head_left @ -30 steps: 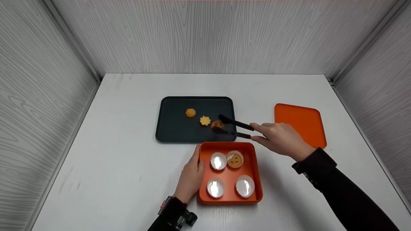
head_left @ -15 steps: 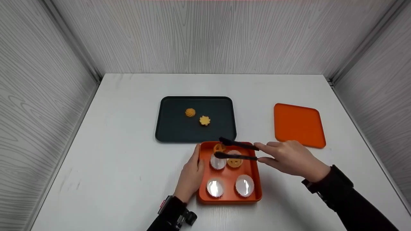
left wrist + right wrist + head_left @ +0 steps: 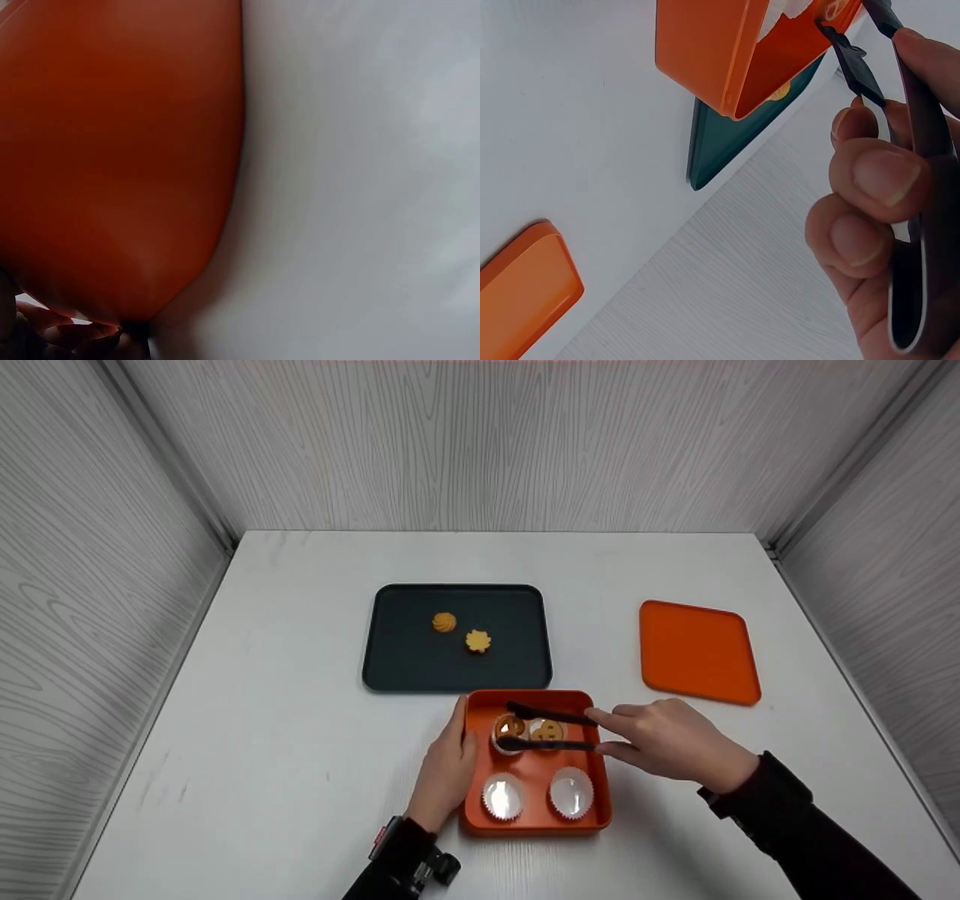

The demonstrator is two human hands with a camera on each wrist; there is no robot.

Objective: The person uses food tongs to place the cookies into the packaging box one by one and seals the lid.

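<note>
Tongs, black, are gripped in my right hand; their tips close on a cookie at the far-left paper cup of the orange box. My left hand rests against the box's left wall, fingers straight. A second cookie sits in the far-right cup. Two more cookies lie on the dark tray. The orange lid lies apart on the surface.

Setting: probably a staged recording booth or lab, not a home. Evidence: white bench enclosed on three sides by plain grey wood-grain panels; no furnishings visible.
</note>
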